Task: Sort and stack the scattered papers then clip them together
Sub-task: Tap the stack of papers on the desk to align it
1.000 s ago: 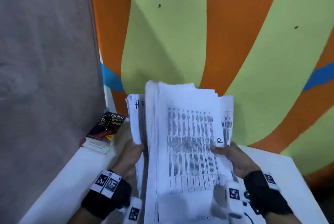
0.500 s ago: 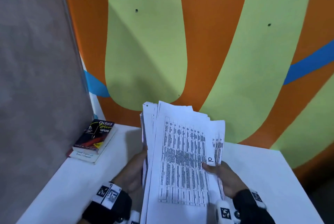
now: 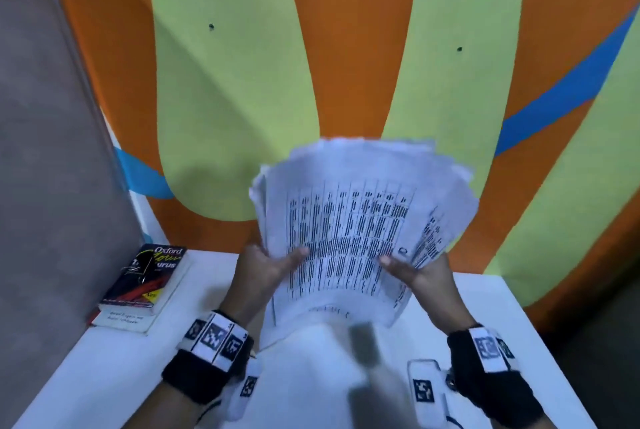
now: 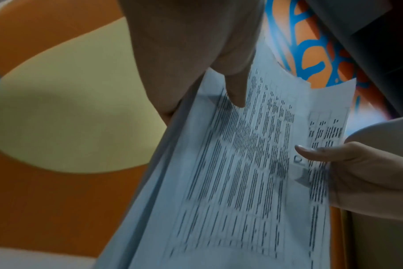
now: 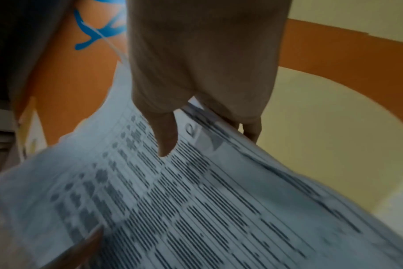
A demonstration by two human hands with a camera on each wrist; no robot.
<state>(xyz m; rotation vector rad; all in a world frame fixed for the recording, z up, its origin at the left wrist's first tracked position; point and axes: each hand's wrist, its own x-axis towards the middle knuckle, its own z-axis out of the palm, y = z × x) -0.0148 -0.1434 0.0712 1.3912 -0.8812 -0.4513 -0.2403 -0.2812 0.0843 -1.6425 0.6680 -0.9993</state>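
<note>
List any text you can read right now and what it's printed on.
"Oxford": top of the cover of the book at the table's left.
"urus": below it on the same cover, the word's start hidden.
Book's lower cover lines: too small to read.
Printed tables on the papers: blurred, unreadable.
Handwritten mark by the right hand: unclear.

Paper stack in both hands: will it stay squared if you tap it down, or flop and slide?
Likely floppy: the paper stack bows between the left hand and right hand. Sheets probably slide easily, since their top edges already fan unevenly. Several loose layers show at the side, so keep gripping both edges.
</note>
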